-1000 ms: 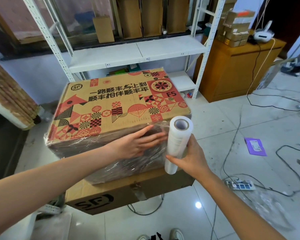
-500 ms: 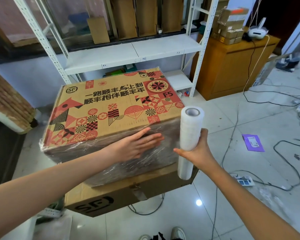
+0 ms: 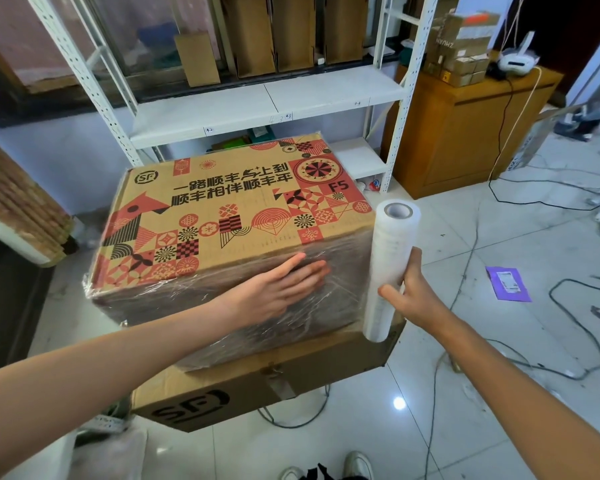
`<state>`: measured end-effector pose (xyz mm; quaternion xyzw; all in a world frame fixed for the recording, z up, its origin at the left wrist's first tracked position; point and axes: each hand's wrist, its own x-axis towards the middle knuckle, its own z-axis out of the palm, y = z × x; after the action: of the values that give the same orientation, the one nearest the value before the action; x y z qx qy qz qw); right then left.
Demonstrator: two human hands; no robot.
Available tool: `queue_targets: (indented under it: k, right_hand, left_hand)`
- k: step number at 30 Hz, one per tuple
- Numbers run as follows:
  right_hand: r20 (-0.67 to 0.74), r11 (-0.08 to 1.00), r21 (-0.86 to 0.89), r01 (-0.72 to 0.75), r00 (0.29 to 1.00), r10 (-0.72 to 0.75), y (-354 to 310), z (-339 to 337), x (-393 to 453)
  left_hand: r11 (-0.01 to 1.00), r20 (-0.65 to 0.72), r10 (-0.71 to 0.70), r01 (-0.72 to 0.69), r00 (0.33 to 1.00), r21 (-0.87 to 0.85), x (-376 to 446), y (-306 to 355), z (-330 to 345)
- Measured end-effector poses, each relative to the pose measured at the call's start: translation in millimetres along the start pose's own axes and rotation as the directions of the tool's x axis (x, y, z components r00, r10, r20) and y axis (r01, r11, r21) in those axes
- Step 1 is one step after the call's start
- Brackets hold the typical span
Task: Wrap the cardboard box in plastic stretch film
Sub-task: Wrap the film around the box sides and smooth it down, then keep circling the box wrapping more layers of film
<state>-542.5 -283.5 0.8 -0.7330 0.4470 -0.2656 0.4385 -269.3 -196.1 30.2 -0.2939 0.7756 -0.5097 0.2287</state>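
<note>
We have the cardboard box (image 3: pixel 229 216) sitting on a second, flatter carton (image 3: pixel 257 389), set back from that carton's front edge and close to its right corner. Clear film (image 3: pixel 243 306) already covers the front side of the box, and some shows puckered at its left corner; the printed top is bare. Our left hand (image 3: pixel 281 289) lies flat against the filmed front face, fingers straight, pressing the layer down. Our right hand (image 3: pixel 413 292) grips the stretch film roll (image 3: pixel 388 268) around its lower half, holding it upright just off the box's front right corner.

The risks, as we judge them: if the left hand lifts before the film is drawn taut around the right corner, the layer may go slack and wrinkle. Pulling hard on the roll could drag the box across the lower carton, or off its right edge. The loose cables (image 3: pixel 471 258) on the tiled floor could catch a foot if we walk round that side.
</note>
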Motion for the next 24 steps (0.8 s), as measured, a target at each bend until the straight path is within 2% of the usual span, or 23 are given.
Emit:
queue_targets:
  k: [9,16,19,21,23,24]
  right_hand:
    - [-0.016,1.000,0.008,0.027,1.000,-0.027,6.8,2.0,-3.0]
    - [-0.017,0.993,0.106,0.047,0.999,-0.045,4.2,1.8,3.8]
    - [0.026,0.990,0.122,0.064,0.997,-0.068,9.6,-1.4,7.6]
    - [0.052,0.992,0.105,0.070,0.996,-0.076,11.9,-7.1,11.0]
    - [0.089,0.991,0.107,0.082,0.992,-0.092,12.9,-14.0,15.5]
    - [0.106,0.989,0.116,0.090,0.989,-0.102,13.0,-17.1,17.8]
  left_hand:
    - [0.981,0.013,0.193,-0.193,0.981,0.009,11.9,9.8,-3.8]
    - [0.983,0.026,0.176,-0.174,0.984,-0.065,12.7,20.6,-3.4]
    - [0.967,-0.036,0.247,-0.248,0.968,-0.049,22.5,35.8,-8.2]
    - [0.958,-0.059,0.260,-0.266,0.964,-0.112,36.3,47.2,-11.0]
    - [0.951,-0.013,0.257,-0.255,0.966,-0.174,45.9,59.0,-6.5]
    - [0.950,0.062,0.270,-0.256,0.961,-0.181,47.3,62.5,-3.4]
